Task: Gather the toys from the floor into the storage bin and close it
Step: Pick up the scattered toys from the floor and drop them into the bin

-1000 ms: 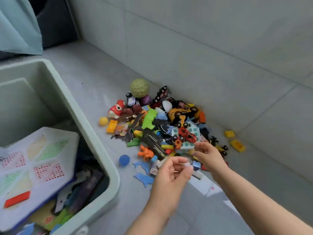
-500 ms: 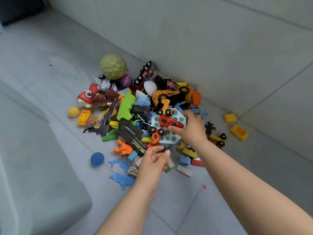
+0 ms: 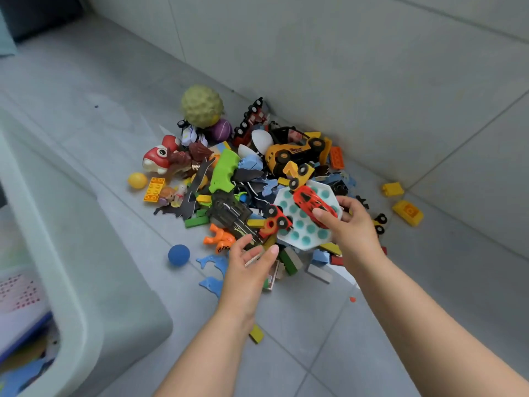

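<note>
A heap of toys lies on the grey floor against the wall. My right hand grips the white board with teal dots, thumb on top beside the red toy car lying on the board. My left hand reaches over the near edge of the heap, fingers spread, with a thin pale stick between them. The pale green storage bin stands open at the left, with some toys and a white sheet inside.
Loose around the heap: a blue ball, a small yellow ball, a bumpy green ball, two yellow bricks at the right, a yellow block near my left wrist. The tiled wall runs right behind the heap.
My view swung from the bin to the heap. My right hand reached in and took hold of the dotted board, lifting its near edge. My left hand opened and moved toward the heap.
</note>
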